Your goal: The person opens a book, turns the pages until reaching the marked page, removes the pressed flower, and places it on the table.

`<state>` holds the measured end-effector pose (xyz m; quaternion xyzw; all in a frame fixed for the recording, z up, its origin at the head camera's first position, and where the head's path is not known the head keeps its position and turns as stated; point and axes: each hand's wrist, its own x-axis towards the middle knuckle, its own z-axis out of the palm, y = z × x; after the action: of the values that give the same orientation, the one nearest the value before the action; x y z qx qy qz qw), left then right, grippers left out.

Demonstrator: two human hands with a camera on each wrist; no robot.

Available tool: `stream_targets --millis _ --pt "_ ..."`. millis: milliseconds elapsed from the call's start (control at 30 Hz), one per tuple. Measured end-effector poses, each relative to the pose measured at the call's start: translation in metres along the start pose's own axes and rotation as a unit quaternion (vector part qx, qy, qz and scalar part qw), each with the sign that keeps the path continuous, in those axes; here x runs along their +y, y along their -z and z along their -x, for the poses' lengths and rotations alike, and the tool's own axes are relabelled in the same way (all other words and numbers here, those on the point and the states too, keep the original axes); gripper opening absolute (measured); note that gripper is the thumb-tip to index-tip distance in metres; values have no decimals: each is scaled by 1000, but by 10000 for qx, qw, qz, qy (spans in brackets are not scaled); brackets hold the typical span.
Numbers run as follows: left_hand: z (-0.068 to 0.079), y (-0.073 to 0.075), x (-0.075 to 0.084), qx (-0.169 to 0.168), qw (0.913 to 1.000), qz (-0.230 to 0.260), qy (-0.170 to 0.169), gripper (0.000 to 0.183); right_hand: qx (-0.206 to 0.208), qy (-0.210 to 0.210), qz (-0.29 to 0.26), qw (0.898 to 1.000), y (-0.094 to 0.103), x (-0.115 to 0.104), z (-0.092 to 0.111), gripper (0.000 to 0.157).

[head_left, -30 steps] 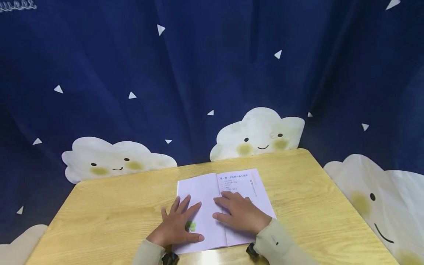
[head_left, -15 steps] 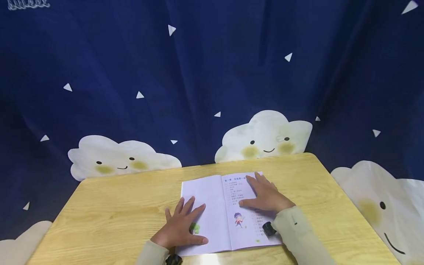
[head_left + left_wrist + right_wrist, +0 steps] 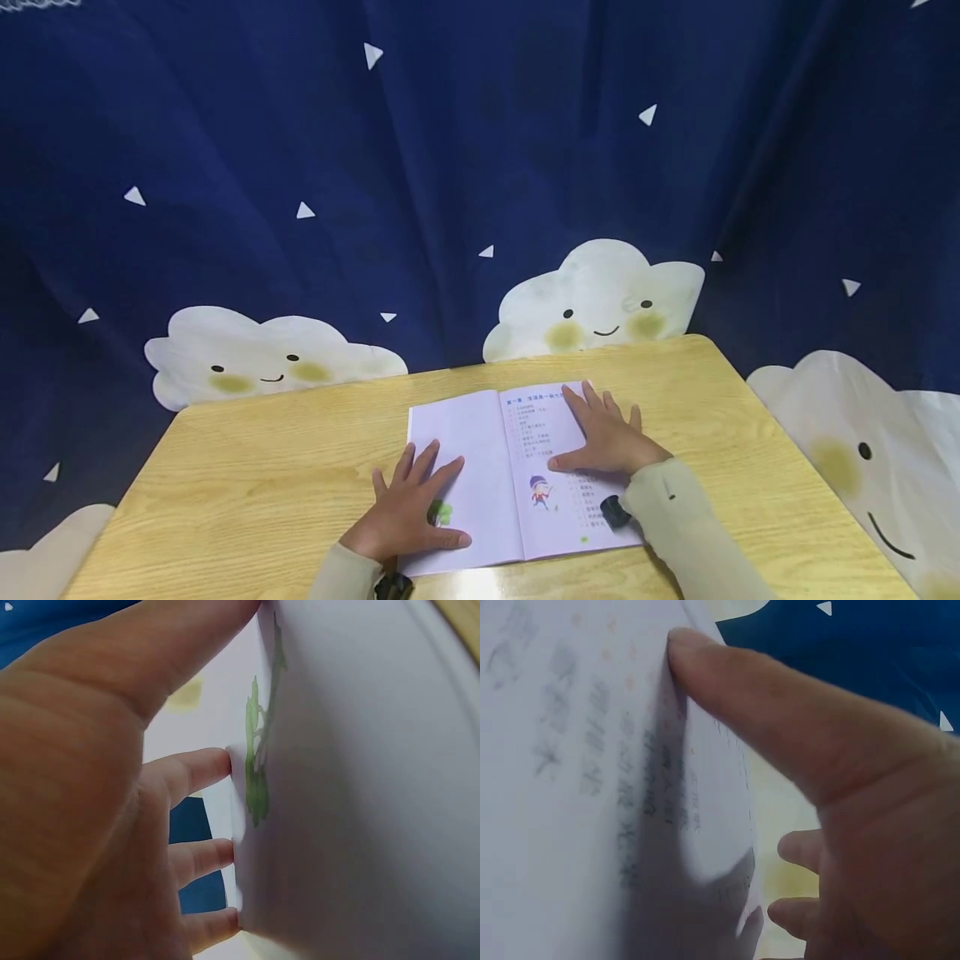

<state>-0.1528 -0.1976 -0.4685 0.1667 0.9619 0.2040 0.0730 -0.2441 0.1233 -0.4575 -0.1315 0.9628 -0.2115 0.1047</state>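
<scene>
An open book (image 3: 480, 450) lies flat on the wooden table, its left page mostly blank with a small green picture near the lower left. Printed lines and a cartoon figure (image 3: 540, 493) in a blue hat show on the right page. My left hand (image 3: 405, 508) rests on the left page, fingers spread and straight. In the left wrist view, its fingertips (image 3: 217, 853) touch the paper. Over the right page's outer edge my right hand (image 3: 611, 437) is spread, its thumb (image 3: 735, 682) touching the page in the right wrist view. That hand covers part of the printing.
The light wooden table (image 3: 285, 475) reaches out on both sides of the book. Behind it hangs a dark blue curtain (image 3: 450, 167) with white triangles and smiling clouds. A black band piece (image 3: 615, 512) sits at the right wrist.
My right hand has moved from near the book's centre fold to the outer side of the right page, uncovering the cartoon figure and text. The left hand has stayed on the left page.
</scene>
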Motion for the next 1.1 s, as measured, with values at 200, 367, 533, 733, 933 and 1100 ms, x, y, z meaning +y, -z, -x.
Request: stream_targets --millis 200,367,533,733,933,1100 --pt "2 -2 2 -45 10000 29 58 102 -14 -123 -12 9999 -5 1 0 125" --pt "2 -3 4 -50 10000 0 19 101 -62 -267 53 9996 -7 3 2 126" --pt "-1 -4 6 13 10000 8 9 100 26 -292 120 9995 -6 5 1 127" --pt "-3 -7 8 -8 9999 101 -78 100 52 -344 200 9992 -4 7 4 128" --pt "-1 -4 10 -29 10000 61 24 100 42 -349 219 9991 -4 6 3 127" --pt "-4 1 7 -2 9999 -75 126 101 -2 -255 319 9992 -2 2 -6 128"
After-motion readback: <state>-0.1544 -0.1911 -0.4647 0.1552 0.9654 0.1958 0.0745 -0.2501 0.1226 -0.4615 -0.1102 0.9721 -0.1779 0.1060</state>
